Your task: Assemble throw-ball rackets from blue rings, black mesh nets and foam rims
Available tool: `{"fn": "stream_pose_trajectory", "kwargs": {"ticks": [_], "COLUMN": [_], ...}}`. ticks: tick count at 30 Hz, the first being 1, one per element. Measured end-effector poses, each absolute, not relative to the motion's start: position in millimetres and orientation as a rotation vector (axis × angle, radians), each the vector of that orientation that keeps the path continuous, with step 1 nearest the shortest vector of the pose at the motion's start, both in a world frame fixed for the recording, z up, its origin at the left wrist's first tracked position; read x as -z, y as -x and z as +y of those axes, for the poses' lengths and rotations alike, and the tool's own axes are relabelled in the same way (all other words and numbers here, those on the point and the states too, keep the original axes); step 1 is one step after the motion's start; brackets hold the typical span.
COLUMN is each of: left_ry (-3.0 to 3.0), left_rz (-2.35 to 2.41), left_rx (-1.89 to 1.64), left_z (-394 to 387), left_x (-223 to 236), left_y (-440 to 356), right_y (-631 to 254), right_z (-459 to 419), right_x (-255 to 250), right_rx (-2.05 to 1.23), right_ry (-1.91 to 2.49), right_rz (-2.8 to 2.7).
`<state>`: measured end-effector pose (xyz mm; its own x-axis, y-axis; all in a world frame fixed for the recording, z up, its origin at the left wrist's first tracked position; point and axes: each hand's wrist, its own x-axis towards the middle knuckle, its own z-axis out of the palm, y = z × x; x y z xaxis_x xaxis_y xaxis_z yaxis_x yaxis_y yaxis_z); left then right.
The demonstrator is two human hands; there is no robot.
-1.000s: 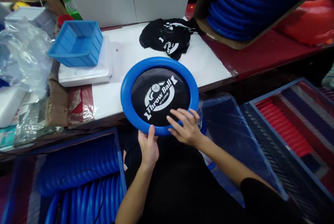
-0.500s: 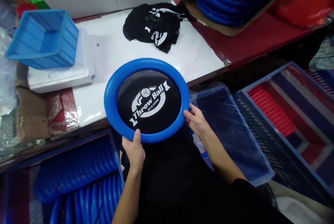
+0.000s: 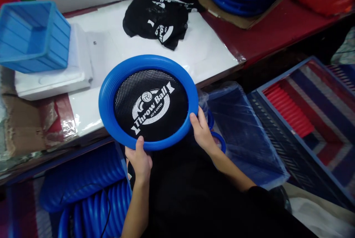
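Between my hands is a throw-ball disc (image 3: 149, 62), a blue ring with black mesh stretched across it and white "Throw Ball Fly & Catch" print facing up. My left hand (image 3: 141, 162) grips the near left rim, thumb on top and fingers curled beneath. On the near right rim, my right hand (image 3: 202, 130) pinches with its thumb above and the other fingers below, partly hidden. Beyond the disc, a rumpled pile of black printed mesh pieces (image 3: 155, 17) lies on the white tabletop (image 3: 108, 53).
A light-blue bin (image 3: 34, 36) sits on a white foam block (image 3: 55, 82) at left. Stacked blue rings fill a carton (image 3: 249, 21) at back right and a crate (image 3: 120, 153) below left. A lined crate (image 3: 305, 156) at right holds red rings (image 3: 288, 110).
The disc and both hands have shifted slightly left in view, still gripping the rim. The surroundings have also slid left and up a little. My right hand's fingers sit higher along the rim.
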<state>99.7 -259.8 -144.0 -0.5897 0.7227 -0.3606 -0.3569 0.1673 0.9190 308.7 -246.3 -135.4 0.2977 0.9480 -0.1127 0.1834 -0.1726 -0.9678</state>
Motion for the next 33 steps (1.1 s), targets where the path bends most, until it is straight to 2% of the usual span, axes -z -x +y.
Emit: {"fn": "stream_pose_trajectory", "kwargs": {"ticks": [9,21,29,33], "left_ry": [-0.362,-0.376,-0.44,-0.292], "left_rz": [1.584,1.521,1.523,1.521], "left_rx": [-1.574,-1.615,-1.647,-1.647], "left_z": [-258,-253,-247,-250], "left_x": [149,154,158,159], "left_y": [-97,-91,-82,-81], "right_y": [-309,-324,-305,-297], "right_z": [-241,-227,-231,-239], "right_x": [136,145,143,142], "right_rx": [-1.086,-1.59,-1.456,-1.45], "right_ry": [1.488,1.159,1.163,1.167], "right_rz": [-1.013,-0.536,-0.463,-0.425]}}
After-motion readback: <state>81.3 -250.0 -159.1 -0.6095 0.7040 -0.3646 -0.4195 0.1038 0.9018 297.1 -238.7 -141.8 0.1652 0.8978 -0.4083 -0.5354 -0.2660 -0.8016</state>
